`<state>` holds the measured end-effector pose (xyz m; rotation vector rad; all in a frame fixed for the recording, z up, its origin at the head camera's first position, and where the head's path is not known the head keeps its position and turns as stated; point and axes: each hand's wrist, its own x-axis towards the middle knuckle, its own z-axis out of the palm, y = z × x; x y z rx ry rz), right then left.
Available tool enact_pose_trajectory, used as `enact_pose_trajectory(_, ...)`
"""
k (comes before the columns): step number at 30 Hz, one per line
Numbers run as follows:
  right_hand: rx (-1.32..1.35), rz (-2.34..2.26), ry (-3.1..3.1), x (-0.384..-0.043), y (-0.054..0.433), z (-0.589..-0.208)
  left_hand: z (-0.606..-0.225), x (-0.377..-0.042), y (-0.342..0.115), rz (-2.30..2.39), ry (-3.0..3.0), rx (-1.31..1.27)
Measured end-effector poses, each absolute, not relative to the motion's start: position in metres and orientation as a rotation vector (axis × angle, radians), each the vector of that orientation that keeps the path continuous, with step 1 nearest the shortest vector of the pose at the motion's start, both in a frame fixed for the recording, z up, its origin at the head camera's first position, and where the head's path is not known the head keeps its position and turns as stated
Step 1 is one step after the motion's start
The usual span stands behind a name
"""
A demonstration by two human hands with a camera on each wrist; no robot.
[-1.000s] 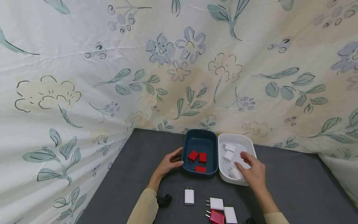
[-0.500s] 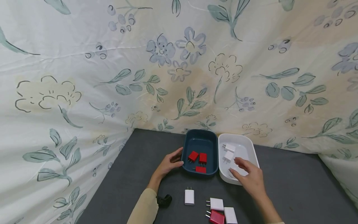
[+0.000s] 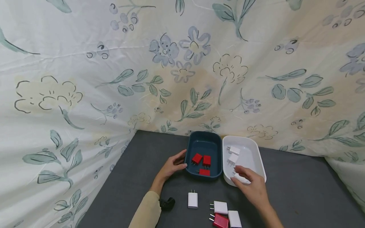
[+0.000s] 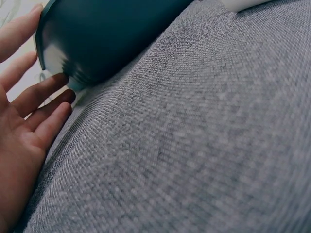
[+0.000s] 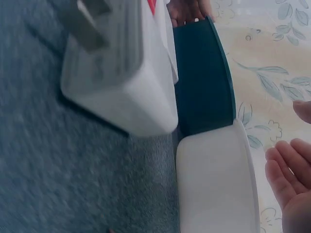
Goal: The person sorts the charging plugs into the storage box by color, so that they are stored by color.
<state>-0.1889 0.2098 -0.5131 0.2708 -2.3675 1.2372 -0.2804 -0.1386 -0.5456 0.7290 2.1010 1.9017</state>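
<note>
My left hand (image 3: 171,167) rests against the left wall of the dark blue tray (image 3: 203,139), its fingers extended along it; the left wrist view shows the fingers (image 4: 46,92) at the tray's outer wall. Inside that tray lie three red charger plugs (image 3: 206,161). My right hand (image 3: 252,185) hovers over the near end of the white tray (image 3: 251,145), thumb and fingers apart with nothing between them. Two white charger plugs (image 3: 234,150) show in the white tray. Another sits behind the right hand, mostly hidden, with only its prongs showing.
On the grey tabletop (image 3: 151,152), nearer me, lie a lone white charger plug (image 3: 192,200), two more white ones (image 3: 220,207) and a red charger plug (image 3: 220,220). The two trays stand side by side before a floral cloth (image 3: 182,79).
My right hand has drawn back toward me and slightly left, from above the white plug at the tray's near end, covering most of that plug. The left hand has stayed put.
</note>
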Motion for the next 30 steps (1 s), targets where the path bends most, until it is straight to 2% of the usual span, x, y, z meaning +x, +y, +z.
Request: enact_pose_trajectory(30, 0.471, 1.253, -2.537, -0.164, 0.188, -0.537, -0.544, -0.279, -0.139, 1.901, 2.095, 0.723)
